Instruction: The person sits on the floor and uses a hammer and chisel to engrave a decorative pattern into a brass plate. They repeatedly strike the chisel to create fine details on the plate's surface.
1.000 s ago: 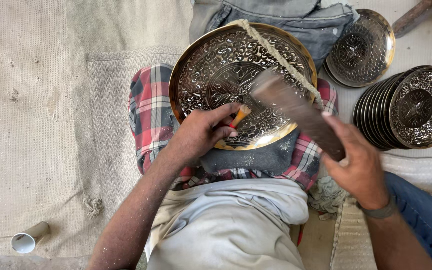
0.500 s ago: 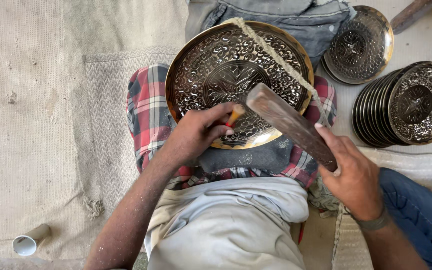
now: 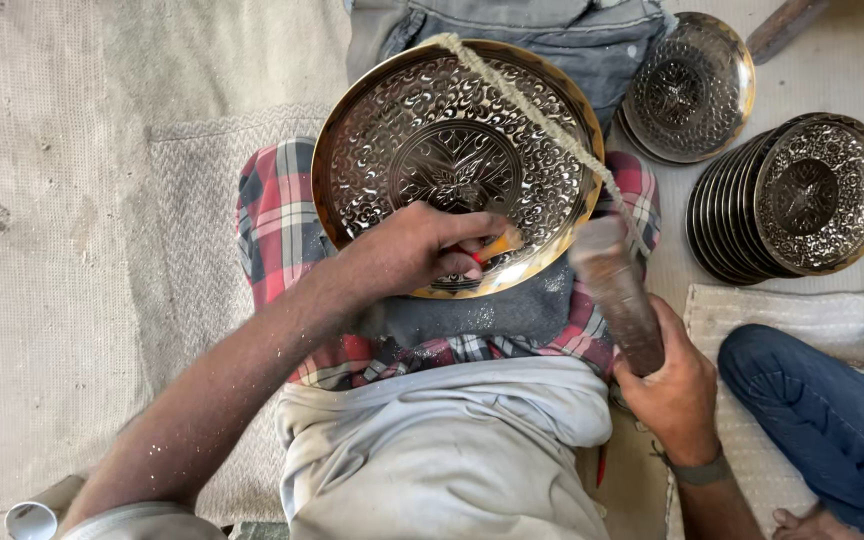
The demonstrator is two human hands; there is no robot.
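A large round metal plate with a brass-coloured rim and a densely embossed, shiny face — scrolls around a central star-like medallion — lies tilted on the person's lap, resting on a dark grey cloth over a red, white and grey checked cloth. A coarse twisted rope runs diagonally across the plate's upper right part.

The left hand is curled closed at the plate's lower rim, pinching a small tool with an orange-yellow tip and a touch of red; the tool's tip touches the plate's surface. The right hand is wrapped firmly around the lower end of a dark, worn wooden mallet, whose pale upper end is blurred and stands just beside the plate's right edge, near the tool. A band sits on that wrist.

To the right, a stack of smaller embossed bowls leans on edge, and another embossed bowl lies above it against folded grey-blue fabric. A leg in blue denim shows at lower right, beside a pale ribbed mat.

The floor is covered with rough beige sacking and a woven mat. A white tube lies at lower left. Pale specks dust the left forearm.
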